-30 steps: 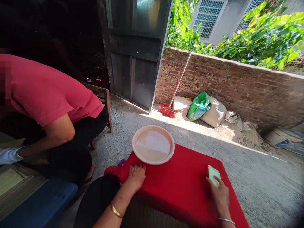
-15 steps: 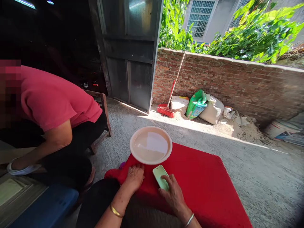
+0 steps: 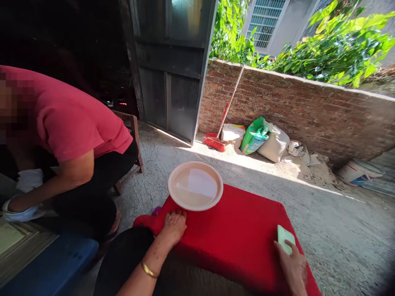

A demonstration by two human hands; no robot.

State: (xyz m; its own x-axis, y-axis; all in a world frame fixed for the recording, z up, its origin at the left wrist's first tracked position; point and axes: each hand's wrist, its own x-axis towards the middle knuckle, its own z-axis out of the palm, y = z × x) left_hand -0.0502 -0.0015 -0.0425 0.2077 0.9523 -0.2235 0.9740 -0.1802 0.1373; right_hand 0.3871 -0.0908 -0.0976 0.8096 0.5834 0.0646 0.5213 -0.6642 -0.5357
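At the right part of the red cloth-covered surface (image 3: pixel 234 230), my right hand (image 3: pixel 293 265) is closed on a pale green, flat, rounded rectangular piece (image 3: pixel 285 237). Its thumb and fingers grip the sides and near end, and the underside of the piece is hidden against the red cloth. My left hand (image 3: pixel 174 226) lies flat on the cloth with its fingers stretched out and nothing held. A gold bracelet circles the left wrist. Just beyond the left fingertips, a pale pink basin (image 3: pixel 173 197) of water rests at the far left corner of the red surface.
To the left, a person in a pink shirt (image 3: pixel 77 119) and white gloves bends over a blue-edged surface (image 3: pixel 70 259). Behind stand a dark metal door (image 3: pixel 182 102) and a brick wall (image 3: pixel 308 111). A red broom (image 3: pixel 214 142), a green sack (image 3: pixel 254 135) and a bucket (image 3: pixel 358 170) line the wall.
My right hand has slid the pale green piece from near the basin to the right side of the red cloth. My left hand stays in place. The other person's second gloved hand has come into view.
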